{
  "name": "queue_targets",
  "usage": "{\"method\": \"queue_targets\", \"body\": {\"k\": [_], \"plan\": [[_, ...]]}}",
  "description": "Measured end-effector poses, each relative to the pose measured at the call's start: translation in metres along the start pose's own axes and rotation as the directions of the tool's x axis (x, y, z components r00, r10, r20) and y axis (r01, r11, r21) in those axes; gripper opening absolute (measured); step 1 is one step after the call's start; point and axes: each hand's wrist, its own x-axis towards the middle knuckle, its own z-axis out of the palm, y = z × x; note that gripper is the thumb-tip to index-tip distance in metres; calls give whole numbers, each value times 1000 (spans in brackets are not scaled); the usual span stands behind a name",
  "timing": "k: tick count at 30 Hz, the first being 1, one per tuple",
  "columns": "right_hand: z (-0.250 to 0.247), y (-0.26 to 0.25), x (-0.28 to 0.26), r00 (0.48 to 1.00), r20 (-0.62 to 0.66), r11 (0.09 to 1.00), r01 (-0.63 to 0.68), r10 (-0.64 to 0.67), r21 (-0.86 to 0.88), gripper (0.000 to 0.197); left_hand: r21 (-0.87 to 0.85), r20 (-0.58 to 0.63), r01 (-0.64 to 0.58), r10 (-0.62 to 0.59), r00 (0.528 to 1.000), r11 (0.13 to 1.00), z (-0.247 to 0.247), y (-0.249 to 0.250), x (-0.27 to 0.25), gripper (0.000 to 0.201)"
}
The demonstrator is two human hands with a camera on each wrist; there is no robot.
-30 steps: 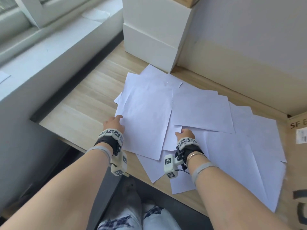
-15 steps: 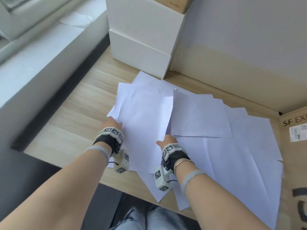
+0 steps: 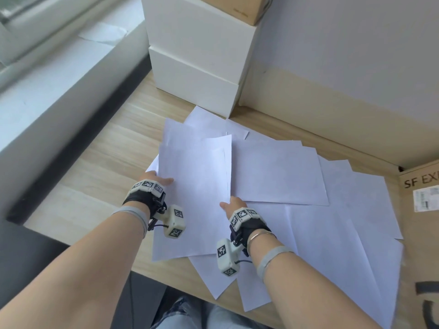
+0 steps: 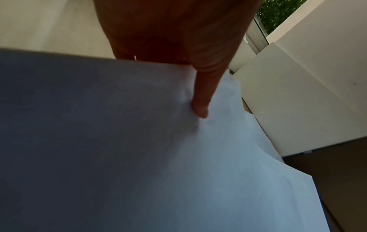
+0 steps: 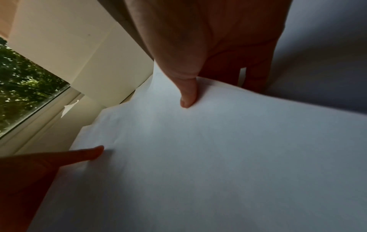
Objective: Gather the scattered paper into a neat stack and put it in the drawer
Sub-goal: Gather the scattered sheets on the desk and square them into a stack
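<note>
- The left hand (image 3: 158, 181) pinches the left edge of a small bundle of sheets (image 3: 194, 193): its thumb (image 4: 200, 100) lies on top of the paper and the other fingers go under the edge.
- The right hand (image 3: 234, 204) pinches the same bundle at its right edge, thumb (image 5: 187, 94) pressed on the top sheet, fingers tucked beneath.
- In the right wrist view the left thumb shows at the lower left, lying on the same top sheet.
- The bundle is raised a little off the desk (image 3: 99, 162) between the two hands, with its near end hanging over the desk's near edge; its sheets are not yet squared, and corners stick out at the far end and on the left.
- More loose paper (image 3: 344, 233) lies spread flat on the desk to the right of the hands, sheets overlapping at odd angles, some jutting past the near edge.
- One sheet (image 3: 278, 174) lies just to the right of the bundle, its left edge under it.
- Two white boxes (image 3: 197, 67), one stacked on the other, stand at the far end of the desk against the wall, touching the farthest sheets.
- A brown carton (image 3: 237, 8) sits on top of them.
- A large cardboard box (image 3: 422, 233) with printed letters and a label stands at the right, beside the spread paper.
- A window sill (image 3: 59, 74) runs along the left.
- No drawer is in view.
</note>
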Motion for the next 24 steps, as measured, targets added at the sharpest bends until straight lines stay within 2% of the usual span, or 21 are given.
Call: {"method": "queue_targets", "body": {"k": [3,5,8,10,12,14,17,20,24], "plan": [[-3,-3,-1,999,32,999,38,-38,-21,50,-11,44,14,-14,999,1000,4,2,-4,58],[-8,-6,0,996,-7,994,86,-87,-69,46,-17,41,7,-6,999,1000,7,3,-4,54],[-25,-4,4,960,-215,980,154,-179,-130,28,-56,6,-30,31,1000,998,9,4,-4,49],[-34,3,10,922,-332,971,142,-201,-194,14,-67,-24,-52,50,998,996,9,3,-4,49],[-35,10,16,920,-346,965,101,-184,-242,39,-84,-50,-69,65,997,994,11,1,-4,48],[-32,14,19,937,-306,956,83,-171,-280,66,-95,-73,-86,80,994,992,13,-2,-4,47],[-24,15,24,960,-245,948,56,-138,-312,85,-68,-107,-101,93,990,993,16,-7,-6,47],[-24,17,28,953,-278,959,38,-119,-282,77,-44,-102,-108,103,989,993,16,-10,-6,48],[-37,20,26,940,-286,912,57,-186,-406,55,-46,-97,-114,109,989,992,16,-11,-8,48]]}}
